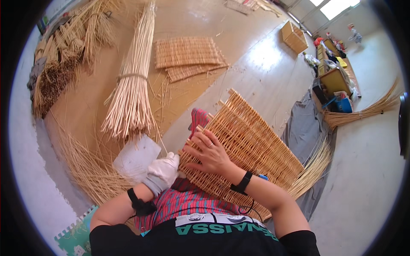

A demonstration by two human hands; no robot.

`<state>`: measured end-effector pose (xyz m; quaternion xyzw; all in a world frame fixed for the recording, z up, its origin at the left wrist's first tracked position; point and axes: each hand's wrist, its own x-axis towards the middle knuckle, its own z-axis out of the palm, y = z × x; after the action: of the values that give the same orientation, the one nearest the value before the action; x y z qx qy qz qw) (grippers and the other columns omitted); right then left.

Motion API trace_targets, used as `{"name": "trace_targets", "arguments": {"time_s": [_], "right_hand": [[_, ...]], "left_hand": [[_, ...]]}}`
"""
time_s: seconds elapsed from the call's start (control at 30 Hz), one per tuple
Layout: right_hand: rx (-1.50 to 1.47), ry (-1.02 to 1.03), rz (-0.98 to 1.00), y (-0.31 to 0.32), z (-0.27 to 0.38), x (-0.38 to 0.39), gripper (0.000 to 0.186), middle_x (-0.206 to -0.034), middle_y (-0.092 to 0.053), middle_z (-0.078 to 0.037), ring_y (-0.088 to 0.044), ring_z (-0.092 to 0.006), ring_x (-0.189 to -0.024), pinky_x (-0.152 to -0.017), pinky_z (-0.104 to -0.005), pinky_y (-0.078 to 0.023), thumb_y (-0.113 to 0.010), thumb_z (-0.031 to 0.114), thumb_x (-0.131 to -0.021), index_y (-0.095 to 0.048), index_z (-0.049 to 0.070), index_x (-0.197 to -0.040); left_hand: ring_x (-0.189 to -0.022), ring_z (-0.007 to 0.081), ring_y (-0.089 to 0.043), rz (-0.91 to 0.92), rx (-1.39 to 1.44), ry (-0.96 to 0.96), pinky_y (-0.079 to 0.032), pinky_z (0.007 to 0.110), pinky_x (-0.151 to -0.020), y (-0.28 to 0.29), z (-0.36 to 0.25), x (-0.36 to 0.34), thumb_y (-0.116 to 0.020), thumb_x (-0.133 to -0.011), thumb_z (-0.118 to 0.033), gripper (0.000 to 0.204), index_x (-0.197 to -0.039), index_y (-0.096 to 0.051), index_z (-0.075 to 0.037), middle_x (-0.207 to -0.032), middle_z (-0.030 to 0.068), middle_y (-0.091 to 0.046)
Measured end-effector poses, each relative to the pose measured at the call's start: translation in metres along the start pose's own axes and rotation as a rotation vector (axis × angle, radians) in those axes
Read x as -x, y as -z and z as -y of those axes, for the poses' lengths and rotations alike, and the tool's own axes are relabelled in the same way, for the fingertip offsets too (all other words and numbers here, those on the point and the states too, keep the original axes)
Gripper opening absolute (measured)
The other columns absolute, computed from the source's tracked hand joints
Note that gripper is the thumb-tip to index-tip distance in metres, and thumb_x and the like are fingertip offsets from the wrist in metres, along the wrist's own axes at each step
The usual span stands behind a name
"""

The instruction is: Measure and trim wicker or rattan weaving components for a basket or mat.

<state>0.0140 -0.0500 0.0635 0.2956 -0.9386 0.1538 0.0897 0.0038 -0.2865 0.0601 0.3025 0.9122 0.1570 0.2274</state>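
A tan woven wicker panel (245, 143) lies tilted across my lap, with stake ends sticking out along its upper left edge. My left hand (163, 169), in a white glove, is closed at the panel's left corner. From its fingertips a thin wicker strand (162, 144) runs up toward the big bundle; the grip itself is partly hidden. Bare apart from a ring, my right hand (209, 153) rests flat on the panel near that same edge, fingers spread. Red striped cloth (188, 200) covers my lap under the panel.
A tied bundle of pale rods (136, 89) lies ahead on the left. Beyond it are stacked woven panels (188, 55). Loose rods (87, 164) spread at the left, near a white board (137, 158). A wicker box (294, 37) stands far right, with another rod bundle (363, 110) nearer.
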Motion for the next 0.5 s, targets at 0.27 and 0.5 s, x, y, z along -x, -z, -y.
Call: {"name": "trace_targets", "arguments": {"time_s": [0.27, 0.5], "right_hand": [[-0.191, -0.091, -0.023, 0.041, 0.032, 0.019, 0.053, -0.147, -0.054, -0.011, -0.05, -0.0321, -0.139, -0.118, -0.0492, -0.038, -0.075, 0.037, -0.092, -0.061, 0.021, -0.141], [0.211, -0.614, -0.085, 0.12, 0.044, 0.146, 0.048, -0.139, -0.061, -0.007, -0.054, -0.0323, -0.132, -0.111, -0.0509, -0.04, -0.081, 0.03, -0.084, -0.07, 0.02, -0.13]], "left_hand": [[-0.089, 0.0327, -0.07, -0.113, -0.138, -0.159, -0.056, 0.046, -0.075, 0.053, -0.013, 0.024, -0.075, -0.083, -0.031, 0.033, -0.103, -0.061, -0.009, -0.103, 0.0145, -0.064], [-0.078, 0.0365, -0.071, -0.176, -0.064, 0.029, -0.056, 0.049, -0.069, 0.035, 0.008, 0.068, -0.067, -0.085, -0.022, 0.014, -0.089, -0.068, -0.009, -0.085, 0.0147, -0.068]]}}
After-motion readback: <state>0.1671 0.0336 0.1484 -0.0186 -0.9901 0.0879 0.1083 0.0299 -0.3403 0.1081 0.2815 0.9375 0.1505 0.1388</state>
